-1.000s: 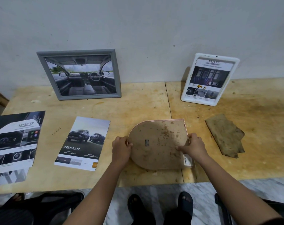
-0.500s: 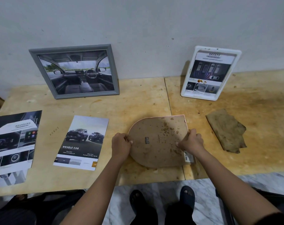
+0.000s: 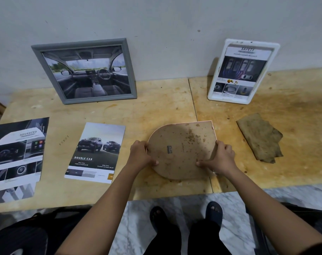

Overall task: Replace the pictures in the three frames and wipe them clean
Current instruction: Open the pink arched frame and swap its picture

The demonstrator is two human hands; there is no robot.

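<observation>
Pale wall backs a stained wooden bench [image 3: 165, 100]. At far left an ADVANCED brochure [image 3: 16, 153] lies flat. A grey frame [image 3: 101, 99] stands at the wall holding a car-interior picture [image 3: 86, 72], with a DOUBLE CAB print [image 3: 95, 151] lying before it. Near the front edge an arched frame [image 3: 182, 150] lies face down. The left hand [image 3: 141, 153] grips its left rim and the right hand [image 3: 222, 159] its right, thumbs on the spotted backing. Behind, a white frame [image 3: 228, 100] holds a SAFETY sheet [image 3: 241, 70]. A brown cloth [image 3: 259, 137] lies rightmost.
</observation>
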